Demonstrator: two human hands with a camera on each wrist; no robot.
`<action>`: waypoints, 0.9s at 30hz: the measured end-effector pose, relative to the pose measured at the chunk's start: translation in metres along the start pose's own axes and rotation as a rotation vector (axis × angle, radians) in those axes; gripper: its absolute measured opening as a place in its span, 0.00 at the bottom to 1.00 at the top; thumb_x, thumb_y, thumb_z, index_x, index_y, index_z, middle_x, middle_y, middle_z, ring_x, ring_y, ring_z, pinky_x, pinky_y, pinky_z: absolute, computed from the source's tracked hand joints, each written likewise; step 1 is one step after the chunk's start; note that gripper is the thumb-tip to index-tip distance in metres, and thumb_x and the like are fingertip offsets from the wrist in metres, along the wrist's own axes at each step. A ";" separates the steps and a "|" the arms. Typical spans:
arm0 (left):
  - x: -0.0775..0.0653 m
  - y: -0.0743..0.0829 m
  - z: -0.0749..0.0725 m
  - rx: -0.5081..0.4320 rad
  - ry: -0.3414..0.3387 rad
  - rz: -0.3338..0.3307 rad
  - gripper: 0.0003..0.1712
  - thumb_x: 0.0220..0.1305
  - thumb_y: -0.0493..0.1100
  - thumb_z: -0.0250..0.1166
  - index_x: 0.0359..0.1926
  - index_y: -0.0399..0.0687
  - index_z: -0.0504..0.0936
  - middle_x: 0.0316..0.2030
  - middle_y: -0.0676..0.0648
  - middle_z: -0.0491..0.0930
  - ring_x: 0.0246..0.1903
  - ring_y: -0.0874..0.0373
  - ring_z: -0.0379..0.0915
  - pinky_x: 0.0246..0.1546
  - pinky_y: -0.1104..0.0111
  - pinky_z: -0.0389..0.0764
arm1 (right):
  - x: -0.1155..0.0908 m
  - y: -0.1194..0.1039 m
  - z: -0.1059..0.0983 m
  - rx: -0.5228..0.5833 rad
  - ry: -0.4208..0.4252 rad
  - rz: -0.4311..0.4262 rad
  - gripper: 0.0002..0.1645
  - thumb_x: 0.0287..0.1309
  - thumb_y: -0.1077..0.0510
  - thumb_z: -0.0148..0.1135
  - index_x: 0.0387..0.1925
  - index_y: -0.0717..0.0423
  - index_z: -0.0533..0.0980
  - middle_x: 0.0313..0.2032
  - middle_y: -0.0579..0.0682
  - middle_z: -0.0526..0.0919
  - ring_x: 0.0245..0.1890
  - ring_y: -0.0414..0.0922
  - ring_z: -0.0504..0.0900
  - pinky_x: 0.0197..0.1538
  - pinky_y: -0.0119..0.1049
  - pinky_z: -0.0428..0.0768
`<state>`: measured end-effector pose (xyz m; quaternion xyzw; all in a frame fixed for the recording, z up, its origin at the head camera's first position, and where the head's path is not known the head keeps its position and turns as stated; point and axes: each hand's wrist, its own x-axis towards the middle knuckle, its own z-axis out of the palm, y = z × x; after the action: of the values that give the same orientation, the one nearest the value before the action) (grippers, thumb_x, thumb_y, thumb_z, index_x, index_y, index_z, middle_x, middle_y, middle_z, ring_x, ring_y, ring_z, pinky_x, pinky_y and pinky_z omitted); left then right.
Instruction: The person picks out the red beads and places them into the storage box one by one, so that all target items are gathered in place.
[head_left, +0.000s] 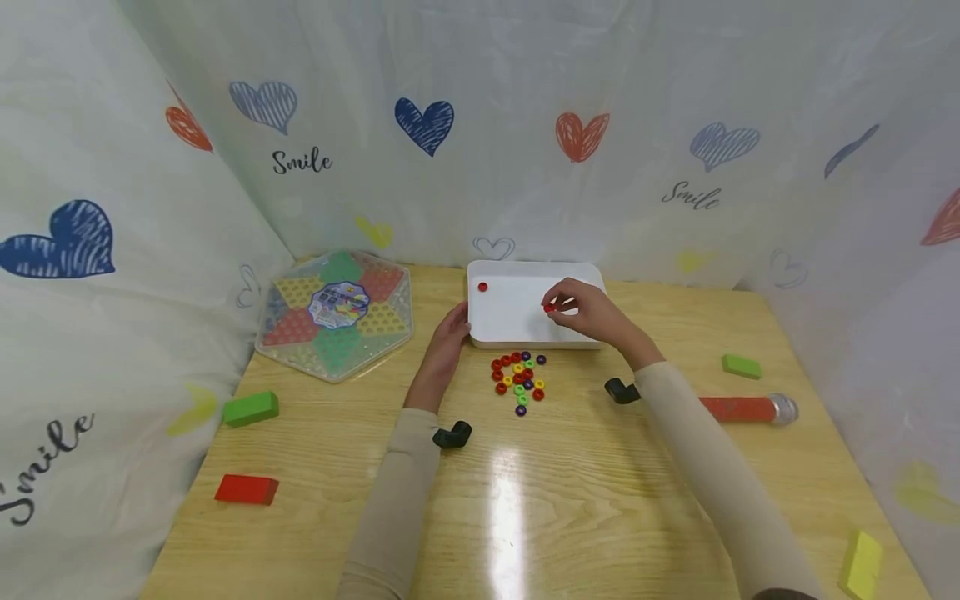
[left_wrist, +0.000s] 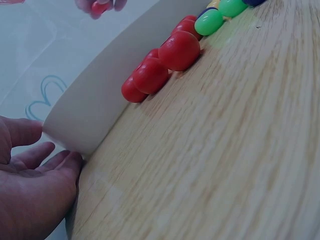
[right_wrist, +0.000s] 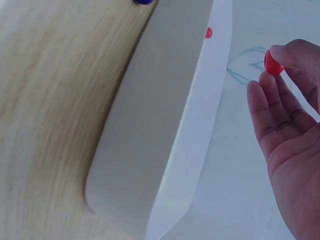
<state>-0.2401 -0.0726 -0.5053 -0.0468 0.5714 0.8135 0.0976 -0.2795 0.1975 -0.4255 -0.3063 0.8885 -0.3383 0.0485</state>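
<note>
A shallow white tray [head_left: 517, 329] stands toward the back of the table, with one red bead [head_left: 483, 287] inside near its back left corner. My left hand [head_left: 447, 335] holds the tray at its left end; the left wrist view shows the thumb at the rim and the other fingers lower on the wall. Over the right part of the tray, my right hand [head_left: 588, 310] pinches another red bead [right_wrist: 273, 63] between thumb and fingertips. Just in front of the tray lies a loose group of ring-shaped beads [head_left: 518, 368] in red, yellow, green and purple.
A hexagonal board game [head_left: 337, 312] in clear wrap lies at the back left. Green [head_left: 251, 409] and red [head_left: 247, 489] blocks sit on the left. To the right are a red cylinder with a silver end [head_left: 750, 408], a green block [head_left: 741, 366] and a yellow block [head_left: 861, 565].
</note>
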 end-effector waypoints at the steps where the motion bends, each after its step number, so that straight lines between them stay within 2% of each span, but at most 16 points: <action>1: 0.000 0.000 0.000 0.000 0.000 0.004 0.29 0.74 0.34 0.46 0.73 0.45 0.56 0.72 0.46 0.56 0.72 0.57 0.49 0.72 0.65 0.53 | 0.003 0.001 -0.001 0.000 0.002 0.007 0.12 0.57 0.64 0.66 0.44 0.54 0.77 0.42 0.49 0.79 0.43 0.46 0.79 0.52 0.46 0.81; 6: -0.002 0.000 0.001 0.000 -0.004 0.016 0.29 0.74 0.33 0.45 0.73 0.44 0.56 0.72 0.44 0.56 0.72 0.55 0.49 0.72 0.63 0.53 | 0.017 0.007 -0.002 -0.002 -0.002 0.031 0.13 0.57 0.65 0.65 0.45 0.56 0.78 0.42 0.49 0.80 0.44 0.46 0.79 0.54 0.46 0.80; 14: -0.002 -0.001 0.000 0.003 0.002 -0.004 0.29 0.74 0.34 0.45 0.73 0.46 0.56 0.73 0.46 0.55 0.72 0.57 0.48 0.72 0.64 0.52 | 0.036 0.014 -0.001 0.005 -0.038 0.076 0.13 0.58 0.65 0.64 0.46 0.59 0.77 0.42 0.51 0.80 0.44 0.47 0.78 0.52 0.45 0.80; 21: -0.003 0.000 0.001 -0.013 0.002 0.006 0.29 0.73 0.33 0.45 0.73 0.44 0.55 0.73 0.44 0.55 0.72 0.55 0.49 0.72 0.63 0.53 | 0.052 0.021 0.004 0.012 -0.075 0.136 0.12 0.59 0.64 0.64 0.45 0.59 0.78 0.42 0.52 0.80 0.45 0.46 0.79 0.52 0.42 0.80; 27: -0.004 0.000 0.002 -0.011 0.000 0.013 0.29 0.73 0.32 0.45 0.74 0.43 0.55 0.73 0.43 0.54 0.73 0.54 0.47 0.73 0.61 0.52 | 0.063 0.023 0.008 0.016 -0.097 0.171 0.12 0.59 0.63 0.64 0.46 0.59 0.78 0.43 0.53 0.80 0.46 0.48 0.78 0.54 0.45 0.78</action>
<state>-0.2360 -0.0715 -0.5040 -0.0434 0.5671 0.8173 0.0920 -0.3399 0.1697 -0.4383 -0.2448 0.9052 -0.3248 0.1228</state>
